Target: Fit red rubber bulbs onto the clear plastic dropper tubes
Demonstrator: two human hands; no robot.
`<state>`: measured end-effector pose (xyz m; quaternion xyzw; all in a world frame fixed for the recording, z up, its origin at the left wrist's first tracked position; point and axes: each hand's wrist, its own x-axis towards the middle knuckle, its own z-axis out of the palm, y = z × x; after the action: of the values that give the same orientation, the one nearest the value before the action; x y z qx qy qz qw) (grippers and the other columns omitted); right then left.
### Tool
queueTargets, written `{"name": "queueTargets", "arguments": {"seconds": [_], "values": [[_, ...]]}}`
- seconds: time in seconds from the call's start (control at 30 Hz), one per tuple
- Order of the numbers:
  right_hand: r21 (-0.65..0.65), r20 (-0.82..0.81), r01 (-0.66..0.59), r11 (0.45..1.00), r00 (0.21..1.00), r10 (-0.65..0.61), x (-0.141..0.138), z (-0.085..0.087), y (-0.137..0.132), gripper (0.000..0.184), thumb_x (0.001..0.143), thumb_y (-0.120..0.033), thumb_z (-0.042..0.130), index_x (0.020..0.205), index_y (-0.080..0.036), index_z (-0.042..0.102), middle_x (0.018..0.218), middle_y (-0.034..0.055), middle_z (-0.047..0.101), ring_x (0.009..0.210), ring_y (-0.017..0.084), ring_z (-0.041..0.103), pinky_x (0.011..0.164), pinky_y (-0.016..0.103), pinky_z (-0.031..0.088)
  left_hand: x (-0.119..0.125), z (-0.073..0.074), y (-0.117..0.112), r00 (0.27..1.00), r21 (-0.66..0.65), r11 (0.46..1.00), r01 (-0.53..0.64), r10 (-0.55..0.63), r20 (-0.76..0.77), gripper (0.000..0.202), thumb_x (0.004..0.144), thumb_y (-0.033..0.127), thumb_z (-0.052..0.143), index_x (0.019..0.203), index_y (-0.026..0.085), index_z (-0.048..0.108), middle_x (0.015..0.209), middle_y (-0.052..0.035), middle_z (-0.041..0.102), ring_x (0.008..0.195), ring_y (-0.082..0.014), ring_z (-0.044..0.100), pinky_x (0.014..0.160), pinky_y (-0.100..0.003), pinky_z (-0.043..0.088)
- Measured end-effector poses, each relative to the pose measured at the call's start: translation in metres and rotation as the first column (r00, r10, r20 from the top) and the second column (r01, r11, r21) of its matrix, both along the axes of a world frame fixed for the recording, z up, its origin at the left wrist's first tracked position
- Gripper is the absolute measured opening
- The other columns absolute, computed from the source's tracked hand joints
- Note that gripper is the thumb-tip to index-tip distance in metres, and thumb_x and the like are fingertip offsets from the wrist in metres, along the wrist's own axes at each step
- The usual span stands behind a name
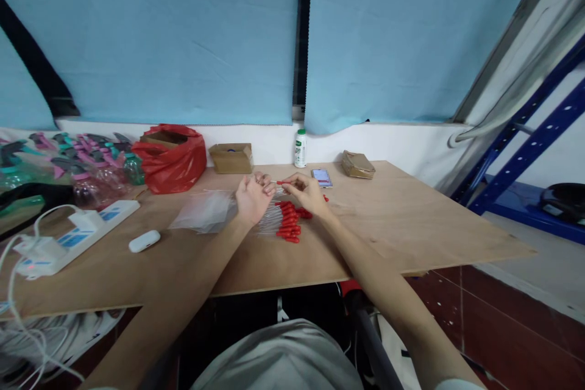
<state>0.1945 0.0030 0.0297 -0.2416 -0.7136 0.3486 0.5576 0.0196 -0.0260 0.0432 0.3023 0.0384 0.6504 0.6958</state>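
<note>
My right hand (307, 192) pinches a thin tool by its red handle (282, 183), above the middle of the table. The tool's slim pale shaft points left toward my left hand (254, 198), which is palm up with its fingers curled in. Whether those fingers grip the shaft's tip is hidden. Under and just in front of both hands lies a pile of similar red-handled tools (289, 220), their thin metallic shafts pointing left. Several clear plastic bags (201, 212) lie flat beside my left hand, partly beneath it.
Along the back stand a red plastic bag (176, 161), a cardboard box (231, 159), a white bottle (300, 149), a phone (322, 178) and a brown package (358, 165). Leftward are spray bottles (98, 173), a power strip (112, 214) and a white case (144, 241).
</note>
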Motion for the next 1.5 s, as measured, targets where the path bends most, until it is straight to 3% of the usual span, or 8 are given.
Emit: {"name": "queueTargets", "arguments": {"seconds": [0.13,0.23,0.6,0.9,1.5], "values": [[0.137,0.085,0.091,0.986,0.991,-0.104,0.005,0.002,-0.004,0.026,0.089,-0.041,0.070,0.095,-0.016,0.075,0.090,0.0063,0.076,0.078,0.017,0.068,0.071,0.027,0.051,-0.002,-0.004,0.004,1.000,-0.033,0.999,0.006,-0.006,-0.021,0.038,0.102,0.045,0.031,0.086,0.018,0.052,0.085,-0.0075,0.053,0.066,-0.0155,0.048,0.059,-0.028,0.042],[0.153,0.100,0.090,0.984,0.989,-0.106,0.004,0.003,-0.004,0.025,0.088,-0.040,0.071,0.096,-0.016,0.075,0.091,0.0063,0.076,0.078,0.017,0.068,0.072,0.028,0.051,-0.003,-0.006,0.005,0.999,-0.033,0.999,0.009,-0.011,-0.037,0.040,0.102,0.047,0.031,0.083,0.018,0.051,0.084,-0.0072,0.052,0.066,-0.0157,0.049,0.060,-0.029,0.043],[-0.032,0.029,0.002,0.999,1.000,-0.001,0.000,-0.001,-0.001,0.033,0.085,-0.045,0.072,0.101,-0.017,0.073,0.088,0.0057,0.075,0.077,0.017,0.068,0.074,0.030,0.054,-0.005,0.000,0.000,0.997,-0.017,1.000,-0.012,0.011,-0.071,0.042,0.100,0.052,0.030,0.076,0.020,0.042,0.079,-0.0045,0.046,0.064,-0.0156,0.047,0.058,-0.029,0.041],[-0.180,-0.092,-0.119,0.976,0.990,0.103,-0.007,-0.009,0.006,0.034,0.075,-0.043,0.082,0.095,-0.017,0.075,0.080,0.0047,0.075,0.071,0.018,0.070,0.072,0.031,0.058,0.001,0.002,-0.006,0.999,-0.006,1.000,-0.008,0.008,-0.033,0.040,0.100,0.051,0.035,0.073,0.021,0.037,0.071,-0.0016,0.039,0.059,-0.0150,0.043,0.058,-0.030,0.042],[-0.188,-0.130,-0.114,0.976,0.987,0.091,-0.006,-0.007,0.004,0.037,0.071,-0.048,0.085,0.086,-0.016,0.074,0.076,0.0059,0.075,0.071,0.020,0.071,0.075,0.034,0.060,0.008,0.002,-0.010,0.997,-0.019,0.999,-0.039,0.038,-0.063,0.041,0.100,0.052,0.036,0.074,0.021,0.037,0.071,-0.0010,0.037,0.059,-0.0145,0.041,0.058,-0.029,0.042]]}}
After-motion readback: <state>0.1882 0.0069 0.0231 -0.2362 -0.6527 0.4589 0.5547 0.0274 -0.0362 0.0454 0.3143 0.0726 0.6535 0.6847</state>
